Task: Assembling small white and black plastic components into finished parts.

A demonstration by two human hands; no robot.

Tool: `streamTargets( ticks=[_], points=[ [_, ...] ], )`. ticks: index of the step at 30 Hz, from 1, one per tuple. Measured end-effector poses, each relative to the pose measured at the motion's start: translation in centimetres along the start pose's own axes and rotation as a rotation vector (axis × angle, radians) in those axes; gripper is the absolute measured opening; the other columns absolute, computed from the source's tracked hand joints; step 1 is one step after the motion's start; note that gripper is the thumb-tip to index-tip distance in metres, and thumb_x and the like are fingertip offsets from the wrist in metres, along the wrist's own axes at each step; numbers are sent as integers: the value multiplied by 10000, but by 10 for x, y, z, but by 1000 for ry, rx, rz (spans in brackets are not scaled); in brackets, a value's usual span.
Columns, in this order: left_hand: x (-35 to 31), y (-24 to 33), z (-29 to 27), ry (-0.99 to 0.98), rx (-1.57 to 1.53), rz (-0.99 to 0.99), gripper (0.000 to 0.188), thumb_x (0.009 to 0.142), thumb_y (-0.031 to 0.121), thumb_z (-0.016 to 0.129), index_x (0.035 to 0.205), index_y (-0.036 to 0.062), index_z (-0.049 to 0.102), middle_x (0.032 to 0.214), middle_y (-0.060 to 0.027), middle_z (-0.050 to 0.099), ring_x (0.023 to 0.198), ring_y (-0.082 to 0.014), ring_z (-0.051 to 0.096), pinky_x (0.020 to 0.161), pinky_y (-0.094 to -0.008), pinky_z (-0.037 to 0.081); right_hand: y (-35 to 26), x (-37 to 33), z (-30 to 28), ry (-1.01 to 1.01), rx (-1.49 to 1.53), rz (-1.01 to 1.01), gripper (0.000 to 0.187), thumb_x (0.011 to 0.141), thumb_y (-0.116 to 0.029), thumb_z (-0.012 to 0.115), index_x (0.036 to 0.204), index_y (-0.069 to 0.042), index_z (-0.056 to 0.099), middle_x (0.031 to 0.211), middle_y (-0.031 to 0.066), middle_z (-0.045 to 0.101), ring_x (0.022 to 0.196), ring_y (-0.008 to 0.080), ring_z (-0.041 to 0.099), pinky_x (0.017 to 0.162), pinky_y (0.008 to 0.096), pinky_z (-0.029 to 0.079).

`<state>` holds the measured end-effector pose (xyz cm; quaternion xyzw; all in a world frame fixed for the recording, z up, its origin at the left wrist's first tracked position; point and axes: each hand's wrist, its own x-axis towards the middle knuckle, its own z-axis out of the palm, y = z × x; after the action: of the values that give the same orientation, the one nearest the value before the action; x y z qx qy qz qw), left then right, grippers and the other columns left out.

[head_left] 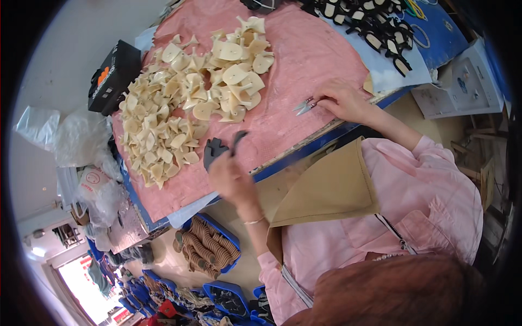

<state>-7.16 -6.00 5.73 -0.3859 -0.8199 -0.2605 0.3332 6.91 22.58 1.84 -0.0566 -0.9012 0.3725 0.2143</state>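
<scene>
My left hand (232, 178), slightly blurred, is closed on a dark grey strappy piece (215, 151) above the pink-covered table, near its front edge. A curved dark strip (238, 141) sticks up beside the fingers; whether it belongs to the same piece I cannot tell. Farther right, my right hand (343, 101) is closed around a small pair of thread snips (304, 106), their pointed blades toward the left and resting close to the pink cover (293, 60). Beyond my left hand lies a big heap of cream-coloured heel-shaped parts (163, 108), larger ones (239, 76) on its right side.
A black box (115, 76) stands at the table's far left corner, with plastic bags (87, 141) beside it. Black strappy shoe uppers (375, 27) lie at the far right. Below the table, a blue crate (231, 239) holds brown striped pieces (204, 250); more blue crates (228, 296) stand behind.
</scene>
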Motion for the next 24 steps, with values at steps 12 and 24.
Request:
streamTargets(
  ticks=[12,24],
  points=[
    [-63,58,57,-285,-370,-169,176,723,50,694,897,45,669,966,-123,602,896,-290,551,797,-371,431,45,1,-16,186,-422,-8,99,744,-167,656,830,-117,649,872,40,602,922,246,540,806,363,401],
    [-64,59,54,-242,-358,-276,114,752,43,664,865,50,662,965,-117,600,877,-279,543,781,-363,429,-27,3,67,-163,61,-375,248,673,-111,715,911,-85,648,1092,96,543,1045,285,486,887,404,379]
  ],
)
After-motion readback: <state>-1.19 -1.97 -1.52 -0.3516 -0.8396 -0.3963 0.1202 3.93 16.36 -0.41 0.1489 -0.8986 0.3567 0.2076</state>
